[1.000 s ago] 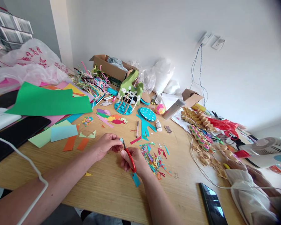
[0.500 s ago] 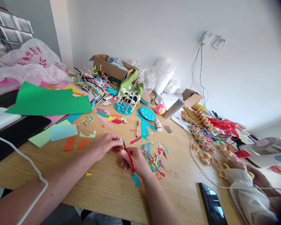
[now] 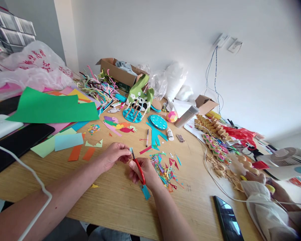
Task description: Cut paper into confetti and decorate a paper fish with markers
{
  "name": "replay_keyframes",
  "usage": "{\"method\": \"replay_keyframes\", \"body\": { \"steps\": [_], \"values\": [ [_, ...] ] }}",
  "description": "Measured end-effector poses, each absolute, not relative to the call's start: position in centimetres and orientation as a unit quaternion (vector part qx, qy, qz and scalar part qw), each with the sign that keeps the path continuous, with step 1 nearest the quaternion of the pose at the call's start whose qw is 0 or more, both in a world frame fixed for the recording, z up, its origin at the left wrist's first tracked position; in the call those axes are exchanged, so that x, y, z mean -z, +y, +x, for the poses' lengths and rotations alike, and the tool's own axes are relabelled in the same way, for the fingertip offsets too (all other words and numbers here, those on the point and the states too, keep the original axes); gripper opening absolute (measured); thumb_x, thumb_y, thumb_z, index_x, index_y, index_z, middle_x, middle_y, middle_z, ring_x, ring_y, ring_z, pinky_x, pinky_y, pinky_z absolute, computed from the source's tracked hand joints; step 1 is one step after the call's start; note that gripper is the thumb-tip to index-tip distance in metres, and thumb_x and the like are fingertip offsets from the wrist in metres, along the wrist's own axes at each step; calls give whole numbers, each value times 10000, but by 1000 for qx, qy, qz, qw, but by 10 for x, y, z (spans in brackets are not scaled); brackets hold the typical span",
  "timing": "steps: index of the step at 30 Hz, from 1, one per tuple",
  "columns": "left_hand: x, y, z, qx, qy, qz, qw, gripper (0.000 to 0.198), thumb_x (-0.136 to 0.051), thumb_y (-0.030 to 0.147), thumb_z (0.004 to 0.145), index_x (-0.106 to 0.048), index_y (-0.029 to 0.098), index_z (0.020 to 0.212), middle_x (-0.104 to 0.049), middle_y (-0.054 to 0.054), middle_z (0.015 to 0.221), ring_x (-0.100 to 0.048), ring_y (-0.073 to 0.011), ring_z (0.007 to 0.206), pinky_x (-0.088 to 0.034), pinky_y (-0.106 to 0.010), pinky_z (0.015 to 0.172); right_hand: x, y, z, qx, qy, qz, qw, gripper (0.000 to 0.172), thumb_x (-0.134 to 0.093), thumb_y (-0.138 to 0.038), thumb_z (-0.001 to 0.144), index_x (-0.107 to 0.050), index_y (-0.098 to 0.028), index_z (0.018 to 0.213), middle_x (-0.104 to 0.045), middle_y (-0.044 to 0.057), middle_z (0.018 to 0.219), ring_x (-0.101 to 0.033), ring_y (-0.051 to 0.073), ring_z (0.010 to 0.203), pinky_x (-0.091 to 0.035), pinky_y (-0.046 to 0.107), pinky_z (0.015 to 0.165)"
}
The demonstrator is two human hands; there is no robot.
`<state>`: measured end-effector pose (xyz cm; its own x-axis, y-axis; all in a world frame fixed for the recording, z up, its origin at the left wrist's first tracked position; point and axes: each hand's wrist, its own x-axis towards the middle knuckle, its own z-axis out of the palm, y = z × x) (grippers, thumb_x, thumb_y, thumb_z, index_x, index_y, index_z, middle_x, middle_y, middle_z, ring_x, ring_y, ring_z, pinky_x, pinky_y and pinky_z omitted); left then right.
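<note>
The red-handled scissors [image 3: 140, 170] are gripped in the right hand [image 3: 145, 170] above the desk [image 3: 110, 201]; paper scraps [image 3: 165, 172] are heaped just beside it. The pale-blue paper [image 3: 130, 149] is pinched in the left hand [image 3: 117, 154], at the blade tips (blade opening cannot be told). For a clean edge, the paper should be turned and short snips made. Farther off, a red paper fish [image 3: 127, 130] is laid flat.

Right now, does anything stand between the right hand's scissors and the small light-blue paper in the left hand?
Nothing visible does. The left hand pinches the small light-blue paper beside the tip of the red-handled scissors in the right hand; contact is too small to tell.
</note>
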<state>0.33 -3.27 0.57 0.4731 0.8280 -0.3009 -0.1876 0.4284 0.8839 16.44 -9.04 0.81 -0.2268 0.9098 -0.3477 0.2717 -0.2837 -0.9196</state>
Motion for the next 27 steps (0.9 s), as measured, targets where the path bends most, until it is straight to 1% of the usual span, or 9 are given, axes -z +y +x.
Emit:
{"method": "replay_keyframes", "body": {
  "steps": [10, 16, 23, 27],
  "values": [
    [-7, -33, 4, -336, 389, 417, 749, 166, -739, 271, 542, -649, 147, 606, -657, -15, 587, -560, -112, 539, -429, -257, 574, -9, -91, 165, -577, -536, -550, 277, 630, -627, -775, 663, -565, -148, 693, -634, 24, 537, -567, 119, 396, -424, 216, 387],
    [-5, -33, 4, -333, 384, 419, 752, 168, -732, 277, 544, -645, 150, 612, -656, -12, 582, -562, -117, 540, -434, -263, 579, -5, -90, 164, -589, -528, -534, 297, 620, -644, -753, 671, -575, -141, 741, -655, 31, 584, -576, 118, 414, -470, 231, 423],
    [-3, -33, 4, -336, 384, 416, 753, 174, -733, 275, 537, -644, 147, 613, -660, -16, 589, -562, -116, 540, -435, -264, 581, -5, -91, 165, -581, -536, -539, 291, 617, -627, -756, 687, -555, -143, 671, -631, 30, 540, -556, 108, 379, -419, 203, 372],
    [-4, -33, 4, -339, 388, 410, 753, 181, -731, 276, 530, -640, 148, 621, -662, -12, 593, -565, -116, 544, -441, -266, 586, -7, -90, 165, -582, -532, -545, 286, 619, -640, -756, 672, -549, -144, 655, -618, 25, 510, -544, 106, 359, -384, 187, 334]
  ]
}}
